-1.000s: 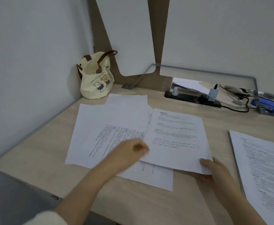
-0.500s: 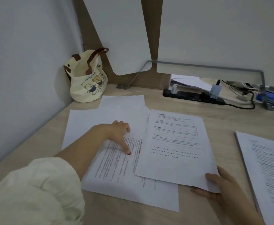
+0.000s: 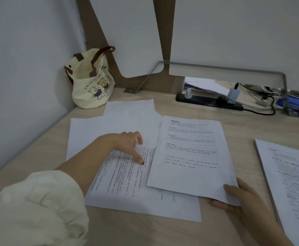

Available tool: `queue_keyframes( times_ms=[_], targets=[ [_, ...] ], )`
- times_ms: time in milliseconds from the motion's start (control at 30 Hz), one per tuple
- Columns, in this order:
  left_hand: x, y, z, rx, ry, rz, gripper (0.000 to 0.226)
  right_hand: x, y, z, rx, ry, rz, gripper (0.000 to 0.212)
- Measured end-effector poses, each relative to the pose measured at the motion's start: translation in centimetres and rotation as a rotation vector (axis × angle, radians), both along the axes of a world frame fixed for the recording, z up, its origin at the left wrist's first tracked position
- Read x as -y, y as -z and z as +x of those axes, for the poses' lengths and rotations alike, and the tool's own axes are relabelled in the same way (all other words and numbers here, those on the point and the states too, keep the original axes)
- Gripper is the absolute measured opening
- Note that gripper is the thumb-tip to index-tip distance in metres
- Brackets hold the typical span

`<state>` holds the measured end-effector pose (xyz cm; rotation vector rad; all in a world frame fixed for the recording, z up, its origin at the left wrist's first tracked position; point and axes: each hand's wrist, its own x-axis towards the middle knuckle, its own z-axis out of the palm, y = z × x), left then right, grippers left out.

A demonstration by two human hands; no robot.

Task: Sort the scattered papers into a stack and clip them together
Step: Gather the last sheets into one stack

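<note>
Cream sleeve [image 3: 35, 206] fills the near left corner, the left forearm reaching out from it over the papers. Nearest the body, the right hand [image 3: 242, 205] pinches the near right corner of the top printed sheet [image 3: 191, 157], thumb on top and fingers [image 3: 217, 204] under the edge, probably so the sheet can be slid or lifted without creasing. That sheet lies skewed across a second printed sheet [image 3: 127, 183], which sits flat on the pale wood table [image 3: 145, 233]. The left hand [image 3: 127, 144] rests on this lower sheet, index finger pressed onto the text, other fingers loosely curled and holding nothing; it looks like pinning, to keep the lower page from dragging along. Under and behind both, two blank sheets [image 3: 131, 110] fan toward the wall. At the right edge a separate printed stack [image 3: 290, 178] lies well apart from the rest. So the papers are overlapped but not squared, and the stack is not yet formed; no clip is visible in either hand. Farther back, a black power strip [image 3: 207, 101] with plugs, and a blue stapler-like object [image 3: 294, 104]. In the far left corner, a cream bear-print tote bag [image 3: 92, 86] leans against the wall.
</note>
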<state>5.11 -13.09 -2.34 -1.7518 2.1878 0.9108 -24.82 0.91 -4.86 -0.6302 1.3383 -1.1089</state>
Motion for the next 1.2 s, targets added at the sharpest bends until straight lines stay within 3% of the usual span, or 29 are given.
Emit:
queue_keyframes(
  times_ms=[133,267,367,700,833,967,1200],
  targets=[
    [-0.2,0.1,0.0,-0.003,0.008,-0.047,0.053,-0.2,-0.2,0.3,-0.049,-0.004,-0.015,0.024],
    [-0.3,0.6,-0.2,-0.031,0.01,-0.139,0.091,-0.1,-0.1,0.5,-0.072,-0.022,-0.017,0.021],
    [0.1,0.6,-0.4,-0.02,-0.001,-0.121,0.096,0.0,-0.1,0.5,-0.088,-0.027,-0.014,0.019],
    [1.3,0.5,-1.2,0.02,0.057,-0.072,0.05,0.1,-0.2,0.8,-0.086,-0.002,-0.004,0.022],
    [0.9,0.5,-1.2,-0.15,0.016,-0.075,0.028,0.1,-0.6,0.9,-0.034,0.027,-0.009,0.023],
    [-0.5,0.0,0.0,-0.282,-0.149,-0.176,0.019,-0.2,-1.3,1.1,0.037,0.053,-0.058,0.026],
    [-6.4,1.3,1.7,-0.734,-0.717,-0.224,0.023,-1.2,-1.3,3.6,-0.021,-0.038,-0.05,0.025]
  ],
)
